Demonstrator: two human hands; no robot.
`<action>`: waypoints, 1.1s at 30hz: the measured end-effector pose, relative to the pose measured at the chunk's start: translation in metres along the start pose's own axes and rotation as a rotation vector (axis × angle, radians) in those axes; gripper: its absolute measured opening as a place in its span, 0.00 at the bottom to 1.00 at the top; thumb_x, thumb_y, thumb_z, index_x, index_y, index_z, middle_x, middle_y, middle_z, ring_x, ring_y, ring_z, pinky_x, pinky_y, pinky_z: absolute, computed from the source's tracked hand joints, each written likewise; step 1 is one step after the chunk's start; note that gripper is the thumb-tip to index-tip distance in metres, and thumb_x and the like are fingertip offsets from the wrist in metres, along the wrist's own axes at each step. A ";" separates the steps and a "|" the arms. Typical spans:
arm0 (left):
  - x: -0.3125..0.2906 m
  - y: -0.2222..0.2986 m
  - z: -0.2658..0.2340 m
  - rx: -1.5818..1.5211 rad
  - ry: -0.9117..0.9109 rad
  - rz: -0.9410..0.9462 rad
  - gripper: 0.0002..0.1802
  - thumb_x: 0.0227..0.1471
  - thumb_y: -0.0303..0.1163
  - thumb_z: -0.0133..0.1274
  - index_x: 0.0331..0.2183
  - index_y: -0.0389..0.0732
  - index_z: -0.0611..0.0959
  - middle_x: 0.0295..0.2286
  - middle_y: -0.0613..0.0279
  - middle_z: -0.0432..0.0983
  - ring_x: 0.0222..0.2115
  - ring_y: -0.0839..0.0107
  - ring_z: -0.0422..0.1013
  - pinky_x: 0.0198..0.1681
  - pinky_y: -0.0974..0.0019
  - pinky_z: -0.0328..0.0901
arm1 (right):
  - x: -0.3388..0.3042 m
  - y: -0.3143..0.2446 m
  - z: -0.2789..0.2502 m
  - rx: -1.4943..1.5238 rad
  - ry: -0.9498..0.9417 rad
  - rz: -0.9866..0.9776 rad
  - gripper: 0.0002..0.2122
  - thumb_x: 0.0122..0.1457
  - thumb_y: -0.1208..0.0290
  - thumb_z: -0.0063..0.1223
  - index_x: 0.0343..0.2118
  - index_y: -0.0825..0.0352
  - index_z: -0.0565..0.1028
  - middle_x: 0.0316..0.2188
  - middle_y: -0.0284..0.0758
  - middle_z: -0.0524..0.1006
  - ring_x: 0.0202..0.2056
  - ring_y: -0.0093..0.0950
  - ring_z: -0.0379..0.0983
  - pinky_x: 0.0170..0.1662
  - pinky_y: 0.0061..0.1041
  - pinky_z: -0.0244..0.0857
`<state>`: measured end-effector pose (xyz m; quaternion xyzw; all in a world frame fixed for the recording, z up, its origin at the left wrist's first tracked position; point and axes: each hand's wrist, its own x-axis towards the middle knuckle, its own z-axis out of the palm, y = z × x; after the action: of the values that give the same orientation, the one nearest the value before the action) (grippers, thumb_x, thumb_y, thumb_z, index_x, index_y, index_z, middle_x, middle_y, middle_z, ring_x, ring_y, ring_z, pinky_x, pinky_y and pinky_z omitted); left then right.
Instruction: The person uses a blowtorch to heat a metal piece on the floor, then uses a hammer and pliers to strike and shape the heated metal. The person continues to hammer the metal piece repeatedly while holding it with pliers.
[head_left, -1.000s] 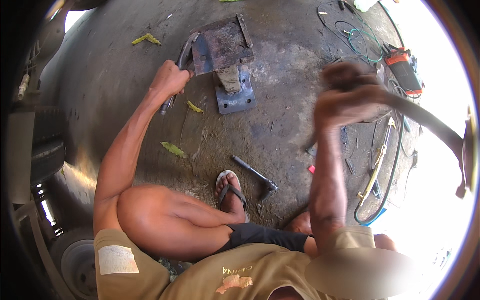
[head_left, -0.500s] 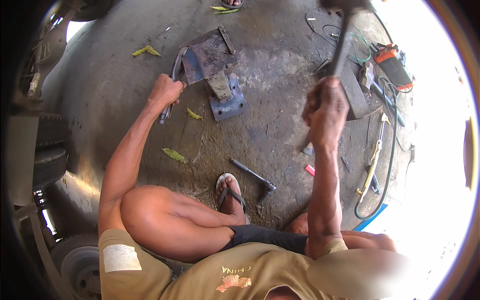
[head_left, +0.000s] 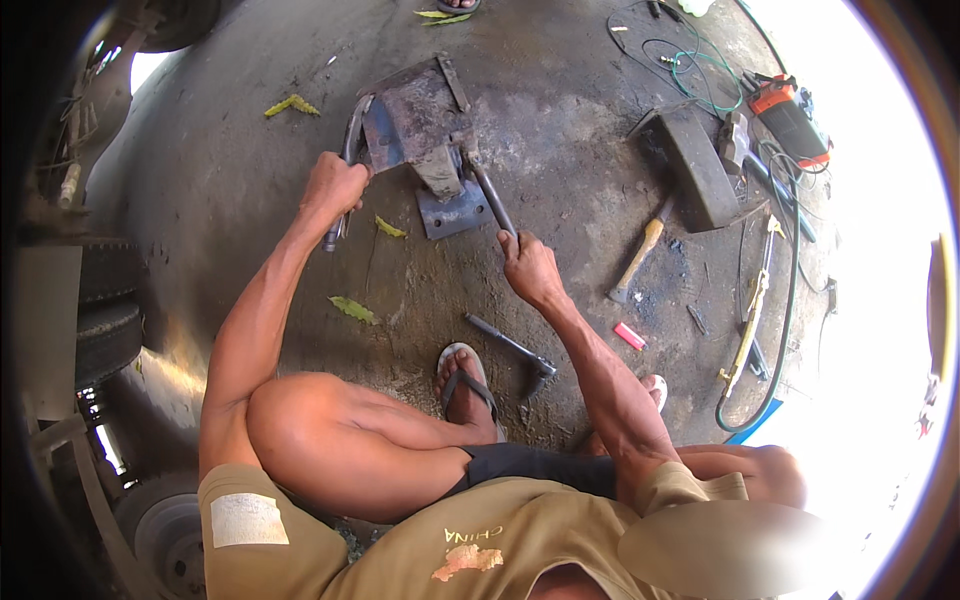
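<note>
In front of me on the ground lies a rusty steel bracket [head_left: 415, 105] with a thick metal block [head_left: 437, 168] against it. Under the block rests a bluish steel plate [head_left: 455, 215] with bolt holes. My left hand [head_left: 338, 184] is closed round a dark metal tool [head_left: 352, 135] with a curved upper end, which touches the bracket's left edge; its exact kind is unclear. My right hand [head_left: 530, 265] grips the handle of a hammer [head_left: 490, 190]. The hammer's head is down at the block's right side, partly hidden there.
Near my sandalled foot [head_left: 465, 390] lies a ratchet wrench [head_left: 510, 345]. To the right are a wooden-handled tool [head_left: 640, 255], a pink lighter [head_left: 630, 336], a dark metal box section [head_left: 690, 170], a sledgehammer [head_left: 735, 145], an orange-and-black machine [head_left: 790, 120] and a hose [head_left: 785, 340]. Tyres [head_left: 105, 330] stand left.
My right hand has swung the hammer from raised at the upper right down and leftward to the metal block. My left hand and its tool have stayed nearly in place.
</note>
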<state>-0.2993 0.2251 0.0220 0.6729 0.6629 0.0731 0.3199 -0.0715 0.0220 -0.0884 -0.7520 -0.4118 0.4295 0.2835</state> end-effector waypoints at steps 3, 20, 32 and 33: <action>-0.006 -0.010 -0.006 -0.110 0.010 -0.074 0.16 0.48 0.35 0.55 0.18 0.30 0.78 0.13 0.56 0.73 0.15 0.66 0.74 0.21 0.60 0.67 | -0.020 -0.011 -0.015 0.074 0.072 0.017 0.23 0.68 0.53 0.43 0.36 0.75 0.73 0.26 0.60 0.76 0.34 0.59 0.75 0.39 0.50 0.65; -0.007 0.007 0.000 0.038 0.023 -0.076 0.15 0.48 0.33 0.54 0.18 0.32 0.77 0.14 0.59 0.71 0.15 0.69 0.71 0.21 0.61 0.64 | 0.012 0.039 0.018 0.013 0.226 -0.257 0.26 0.66 0.46 0.36 0.37 0.71 0.73 0.29 0.56 0.75 0.34 0.53 0.71 0.39 0.46 0.67; -0.011 -0.006 0.000 -0.125 0.004 -0.029 0.17 0.48 0.34 0.55 0.18 0.30 0.77 0.14 0.57 0.71 0.14 0.66 0.72 0.21 0.60 0.67 | -0.045 -0.093 -0.133 0.514 0.506 -0.564 0.20 0.70 0.50 0.39 0.30 0.61 0.71 0.17 0.24 0.67 0.13 0.13 0.59 0.11 0.16 0.54; -0.010 -0.011 0.001 -0.134 0.003 -0.041 0.17 0.48 0.34 0.55 0.18 0.30 0.77 0.14 0.57 0.71 0.14 0.67 0.72 0.21 0.60 0.67 | -0.048 -0.117 -0.156 0.658 0.548 -0.719 0.18 0.71 0.53 0.39 0.29 0.61 0.69 0.15 0.26 0.68 0.12 0.14 0.61 0.10 0.18 0.53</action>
<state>-0.3096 0.2147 0.0184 0.6363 0.6706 0.1115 0.3646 0.0075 0.0279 0.0958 -0.5203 -0.3980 0.2004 0.7285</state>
